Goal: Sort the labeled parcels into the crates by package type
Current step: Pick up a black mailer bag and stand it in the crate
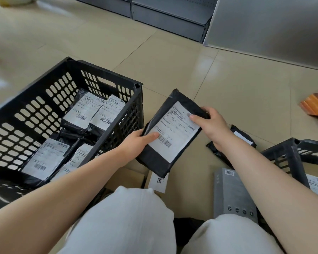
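At frame centre we find a black parcel (171,132) held off the floor, the left hand (136,142) gripping its lower-left edge and the right hand (209,123) its upper-right; both thumbs press the label, whose print is unreadable. The crate (44,99) at left holds like parcels. A second crate (292,153) is cut off at right.

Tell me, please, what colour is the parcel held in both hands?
Black, with a white label; the parcel shows best in the head view.
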Available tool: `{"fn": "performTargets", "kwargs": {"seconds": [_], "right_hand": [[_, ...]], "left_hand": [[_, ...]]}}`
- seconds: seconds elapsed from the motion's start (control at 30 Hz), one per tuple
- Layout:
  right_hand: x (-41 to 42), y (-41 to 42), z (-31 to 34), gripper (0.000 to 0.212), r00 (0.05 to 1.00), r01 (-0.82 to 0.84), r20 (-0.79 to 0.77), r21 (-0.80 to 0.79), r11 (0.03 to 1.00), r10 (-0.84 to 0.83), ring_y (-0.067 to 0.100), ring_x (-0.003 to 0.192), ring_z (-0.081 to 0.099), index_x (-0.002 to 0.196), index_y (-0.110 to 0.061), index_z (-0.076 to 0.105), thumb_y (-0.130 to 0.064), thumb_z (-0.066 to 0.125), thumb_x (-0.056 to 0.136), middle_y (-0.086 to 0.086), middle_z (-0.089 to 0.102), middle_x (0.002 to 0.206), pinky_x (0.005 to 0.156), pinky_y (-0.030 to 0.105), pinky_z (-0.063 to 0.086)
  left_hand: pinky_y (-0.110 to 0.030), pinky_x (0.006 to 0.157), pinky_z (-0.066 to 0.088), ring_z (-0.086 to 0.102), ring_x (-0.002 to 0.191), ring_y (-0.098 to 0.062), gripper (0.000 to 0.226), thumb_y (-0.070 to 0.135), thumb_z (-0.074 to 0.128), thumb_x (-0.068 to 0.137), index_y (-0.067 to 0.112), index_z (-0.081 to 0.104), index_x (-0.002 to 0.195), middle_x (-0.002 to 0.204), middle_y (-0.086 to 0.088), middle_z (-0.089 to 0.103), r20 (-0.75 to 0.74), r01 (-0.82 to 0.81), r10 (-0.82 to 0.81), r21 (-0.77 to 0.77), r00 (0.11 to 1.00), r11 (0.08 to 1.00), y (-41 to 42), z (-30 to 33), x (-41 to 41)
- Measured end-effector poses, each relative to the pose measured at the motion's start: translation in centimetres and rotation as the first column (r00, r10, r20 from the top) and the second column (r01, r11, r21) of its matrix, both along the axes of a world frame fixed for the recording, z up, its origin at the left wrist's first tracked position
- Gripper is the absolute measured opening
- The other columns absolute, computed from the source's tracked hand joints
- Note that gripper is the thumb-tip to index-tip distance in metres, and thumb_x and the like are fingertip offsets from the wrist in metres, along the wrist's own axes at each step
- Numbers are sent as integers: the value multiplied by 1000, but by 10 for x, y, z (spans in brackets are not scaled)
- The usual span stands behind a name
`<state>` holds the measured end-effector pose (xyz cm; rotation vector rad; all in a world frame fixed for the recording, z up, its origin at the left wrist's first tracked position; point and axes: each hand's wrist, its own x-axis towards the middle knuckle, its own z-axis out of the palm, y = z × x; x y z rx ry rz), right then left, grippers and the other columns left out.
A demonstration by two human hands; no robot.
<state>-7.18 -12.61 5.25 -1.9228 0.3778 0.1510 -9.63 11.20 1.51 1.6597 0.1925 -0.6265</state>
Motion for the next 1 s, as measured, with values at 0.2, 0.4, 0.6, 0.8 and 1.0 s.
{"fn": "performTargets", "kwargs": {"seconds": [0.2, 0.4, 0.6, 0.8, 1.0], "right_hand": [[11, 35, 11, 71, 998, -30, -54, 0, 1000, 30, 18, 119, 52, 146, -19, 29, -44, 66, 91, -3, 53, 129, 103, 41, 46], [28, 91, 29, 88, 990, -109, -81, 58, 992, 114, 26, 131, 48, 156, -28, 14, -60, 57, 87, 5, 40, 152, 108, 49, 43], [25, 141, 35, 78, 907, -392, -165, 3, 920, 387, 23, 122, 52, 155, -24, 17, -54, 55, 93, -1, 48, 136, 107, 43, 44], [15, 172, 30, 75, 800, -599, -164, -144, 788, 578, 25, 135, 44, 157, -25, 15, -46, 54, 97, 4, 38, 154, 108, 36, 38], [-10, 199, 15, 67, 573, -787, -142, -371, 493, 807, 22, 151, 19, 158, -24, 17, -33, 50, 100, -3, 17, 165, 120, 40, 22]], "left_hand": [[-26, 72, 57, 74, 77, -12, 17, 40, 67, 91, 25, 66, 99, 84, 7, 78, 65, -122, 117, 74, 991, 990, 35, 37, 22], [-35, 83, 57, 75, 88, -16, 27, 42, 66, 90, 23, 67, 109, 95, 4, 78, 195, -218, 188, 147, 963, 965, 98, 71, 46], [-37, 90, 56, 72, 95, -16, 17, 36, 66, 93, 27, 71, 106, 98, 7, 77, 213, -349, 308, 200, 927, 915, 176, 79, 47], [-26, 84, 54, 67, 71, -10, 13, 25, 64, 95, 27, 70, 106, 85, 11, 72, 232, -470, 410, 398, 882, 788, 230, 53, 32], [-48, 96, 51, 66, 97, -34, 35, 21, 69, 92, 14, 66, 125, 116, -12, 68, 130, -488, 514, 571, 848, 660, 284, 10, 13]]}}
